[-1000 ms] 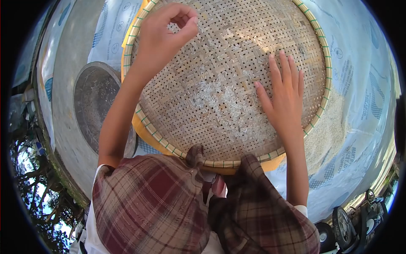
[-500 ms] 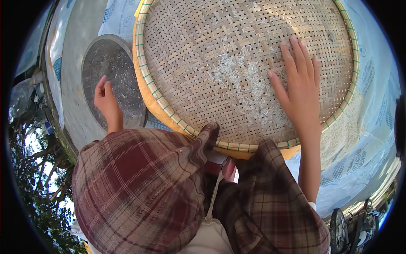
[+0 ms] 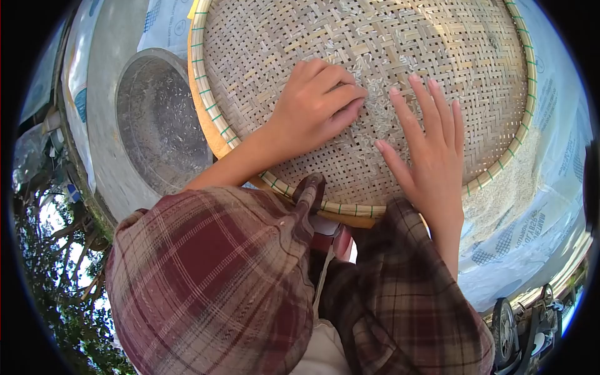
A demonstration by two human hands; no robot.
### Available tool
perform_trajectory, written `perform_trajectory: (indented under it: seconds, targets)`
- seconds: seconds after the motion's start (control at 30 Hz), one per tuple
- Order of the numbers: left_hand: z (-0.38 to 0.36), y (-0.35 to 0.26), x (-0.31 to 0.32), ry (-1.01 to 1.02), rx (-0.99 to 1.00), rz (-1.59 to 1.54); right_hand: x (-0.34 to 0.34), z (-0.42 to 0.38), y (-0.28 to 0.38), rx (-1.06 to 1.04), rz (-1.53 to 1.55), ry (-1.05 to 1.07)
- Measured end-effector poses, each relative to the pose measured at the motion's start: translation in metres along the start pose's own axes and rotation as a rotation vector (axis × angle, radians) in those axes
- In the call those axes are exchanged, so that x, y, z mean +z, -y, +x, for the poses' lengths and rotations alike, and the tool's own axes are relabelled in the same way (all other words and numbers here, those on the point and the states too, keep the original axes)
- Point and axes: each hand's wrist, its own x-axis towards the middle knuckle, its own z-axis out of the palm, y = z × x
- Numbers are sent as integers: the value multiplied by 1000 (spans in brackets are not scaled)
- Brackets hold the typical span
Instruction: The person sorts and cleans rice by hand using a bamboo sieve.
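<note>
A round woven bamboo winnowing tray [image 3: 484, 81], its rim bound with green ties, rests in front of me with white rice grains [image 3: 370, 134] scattered over its middle. My left hand [image 3: 319, 103] is over the tray among the grains, its fingers curled in and thumb against the forefinger; anything between them is hidden. Just to its right, my right hand [image 3: 428, 147] is spread open, palm down, close over or on the weave. Left of the tray stands a grey basin [image 3: 127, 119] with some loose grains inside.
An orange surface [image 3: 215, 145] shows beneath the tray's left edge. Printed plastic sheeting [image 3: 553, 137] covers the ground at right, with a spread of pale grain [image 3: 506, 187] on it. A motorcycle [image 3: 515, 331] stands at lower right. My knees in plaid cloth [image 3: 206, 262] are against the near rim.
My left hand has moved right, from above the basin to the tray's middle. My right hand has slid slightly nearer and left. The central rice patch looks thinner and partly covered.
</note>
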Motion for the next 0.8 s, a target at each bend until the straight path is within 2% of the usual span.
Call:
perform_trajectory:
  seconds: [0.17,0.27,0.33,0.47,0.57,0.63,0.8]
  targets:
    - [3,1,-6,49,2,28,16,5,5,-96,-73,81]
    - [3,3,-7,55,42,59,19,0,0,-41,-109,55]
    - [3,3,-10,1,-26,37,15,-5,-8,50,-150,44]
    - [5,3,-11,-100,-88,-23,11,-9,-13,57,-143,38]
    - [8,3,-10,-106,-18,-11,10,-7,-10,44,-87,-25]
    - [8,3,-9,24,54,45,9,-3,-3,9,16,-44]
    - [11,-1,-11,115,118,126,25,-1,6,-34,-4,35]
